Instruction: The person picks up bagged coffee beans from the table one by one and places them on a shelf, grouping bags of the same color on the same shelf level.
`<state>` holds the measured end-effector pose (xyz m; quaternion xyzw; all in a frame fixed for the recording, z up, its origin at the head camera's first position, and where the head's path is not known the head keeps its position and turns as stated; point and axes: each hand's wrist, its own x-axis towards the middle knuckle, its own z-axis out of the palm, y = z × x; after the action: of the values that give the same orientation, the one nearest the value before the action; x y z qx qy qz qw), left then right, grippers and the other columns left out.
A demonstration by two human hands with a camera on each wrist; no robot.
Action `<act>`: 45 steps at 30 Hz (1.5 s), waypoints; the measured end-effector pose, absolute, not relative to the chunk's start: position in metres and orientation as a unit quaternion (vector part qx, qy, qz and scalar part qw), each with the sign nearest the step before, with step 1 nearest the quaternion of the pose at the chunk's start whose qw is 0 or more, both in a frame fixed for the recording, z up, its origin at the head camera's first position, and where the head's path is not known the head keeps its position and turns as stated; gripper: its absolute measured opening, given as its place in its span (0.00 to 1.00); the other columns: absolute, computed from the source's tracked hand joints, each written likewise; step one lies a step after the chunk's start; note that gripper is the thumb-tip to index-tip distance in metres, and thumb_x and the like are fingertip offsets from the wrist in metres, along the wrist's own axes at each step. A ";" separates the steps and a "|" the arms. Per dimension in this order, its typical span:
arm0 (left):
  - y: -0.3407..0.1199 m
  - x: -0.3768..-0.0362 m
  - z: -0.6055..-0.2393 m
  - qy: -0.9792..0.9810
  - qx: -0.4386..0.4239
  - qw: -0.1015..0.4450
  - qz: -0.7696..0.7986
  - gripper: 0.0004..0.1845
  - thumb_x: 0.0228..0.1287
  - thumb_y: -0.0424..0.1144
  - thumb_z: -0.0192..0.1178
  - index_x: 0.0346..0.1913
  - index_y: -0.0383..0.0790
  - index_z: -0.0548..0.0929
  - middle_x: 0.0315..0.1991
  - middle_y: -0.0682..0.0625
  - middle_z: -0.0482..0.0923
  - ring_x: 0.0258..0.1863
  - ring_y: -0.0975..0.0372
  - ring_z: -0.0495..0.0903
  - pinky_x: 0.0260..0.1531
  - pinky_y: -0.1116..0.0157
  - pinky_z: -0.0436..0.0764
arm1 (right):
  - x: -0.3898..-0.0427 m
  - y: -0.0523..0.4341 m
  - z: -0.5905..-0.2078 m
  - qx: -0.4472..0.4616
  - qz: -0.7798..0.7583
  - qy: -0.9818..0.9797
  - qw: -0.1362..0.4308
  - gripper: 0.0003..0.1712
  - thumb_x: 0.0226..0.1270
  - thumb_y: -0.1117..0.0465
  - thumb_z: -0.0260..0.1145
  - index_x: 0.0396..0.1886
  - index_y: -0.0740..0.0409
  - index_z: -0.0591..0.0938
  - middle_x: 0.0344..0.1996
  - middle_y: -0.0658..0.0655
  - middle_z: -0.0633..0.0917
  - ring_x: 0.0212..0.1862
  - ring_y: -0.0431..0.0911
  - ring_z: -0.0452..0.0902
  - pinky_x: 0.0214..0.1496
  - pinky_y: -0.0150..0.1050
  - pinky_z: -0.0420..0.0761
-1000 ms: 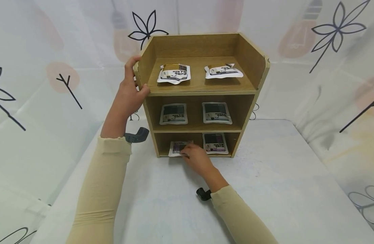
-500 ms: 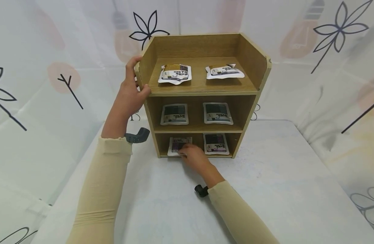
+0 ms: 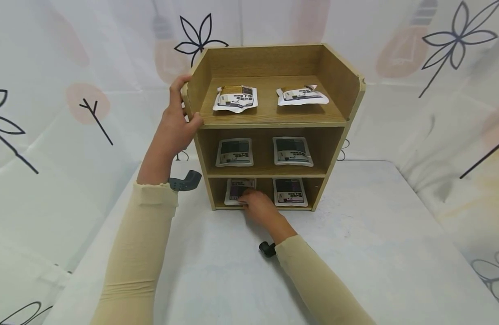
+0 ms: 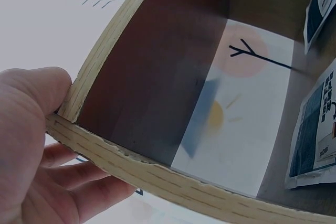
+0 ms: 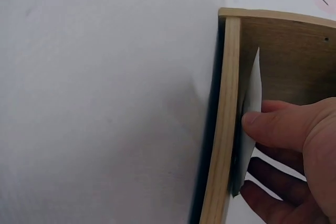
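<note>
A three-tier wooden shelf (image 3: pixel 269 175) stands upright in the head view. My left hand (image 3: pixel 176 124) grips its upper left side panel; in the left wrist view the thumb is on one side of the board's edge, the fingers on the other. On the bottom tier, my right hand (image 3: pixel 258 208) holds the near right part of a white pouch with a dark purple label (image 3: pixel 234 191). The right wrist view shows the pouch (image 5: pixel 254 95) almost edge-on above the bottom board, the thumb (image 5: pixel 273 125) against it. Beside it lies a similar pouch (image 3: pixel 290 192).
Two green-labelled pouches (image 3: pixel 235 152) lie on the middle tier. Two gold-topped pouches (image 3: pixel 235 100) lie on the top tier near its front edge. A white table (image 3: pixel 216 271) is under the shelf, and a patterned curtain (image 3: pixel 123 58) hangs behind.
The purple-labelled pouch has slid deeper into the bottom left compartment, its front edge now behind the shelf's lip. My right hand moved slightly forward with it. The left hand keeps its grip.
</note>
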<state>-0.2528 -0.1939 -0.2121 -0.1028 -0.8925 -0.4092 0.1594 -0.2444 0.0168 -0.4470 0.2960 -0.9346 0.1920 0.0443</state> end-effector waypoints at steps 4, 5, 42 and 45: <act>-0.193 -0.253 -0.212 -0.892 -0.105 0.160 -0.410 0.39 0.67 0.38 0.47 0.65 0.84 0.41 0.69 0.47 0.57 0.67 0.48 0.68 0.55 0.46 0.77 | -0.246 0.018 -0.449 0.293 0.185 -0.937 0.045 0.14 0.64 0.64 0.66 0.49 0.53 0.86 0.49 0.54 0.84 0.53 0.49 0.80 0.53 0.41 0.80; -0.193 -0.253 -0.212 -0.891 -0.106 0.160 -0.411 0.39 0.67 0.38 0.47 0.65 0.84 0.41 0.69 0.47 0.57 0.67 0.48 0.68 0.55 0.46 0.77 | -0.247 0.018 -0.449 0.293 0.185 -0.937 0.045 0.14 0.64 0.64 0.66 0.49 0.53 0.86 0.49 0.54 0.84 0.53 0.49 0.80 0.53 0.41 0.80; -0.198 -0.252 -0.209 -0.894 -0.128 0.127 -0.411 0.40 0.69 0.40 0.48 0.66 0.83 0.38 0.72 0.46 0.53 0.69 0.48 0.65 0.57 0.45 0.75 | -0.227 0.042 -0.417 0.309 0.202 -0.928 0.050 0.18 0.68 0.57 0.62 0.56 0.51 0.82 0.57 0.57 0.81 0.59 0.52 0.77 0.61 0.48 0.76; -0.200 -0.250 -0.206 -0.895 -0.129 0.118 -0.410 0.40 0.69 0.41 0.49 0.66 0.84 0.38 0.74 0.47 0.52 0.70 0.48 0.65 0.57 0.45 0.75 | -0.223 0.046 -0.410 0.314 0.201 -0.926 0.060 0.17 0.68 0.56 0.63 0.55 0.50 0.82 0.56 0.56 0.81 0.60 0.52 0.76 0.62 0.48 0.76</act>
<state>-0.2495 -0.1999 -0.2065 -0.1295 -0.8949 -0.4105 0.1178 -0.2226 0.0462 -0.4104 0.3145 -0.9259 0.2006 0.0602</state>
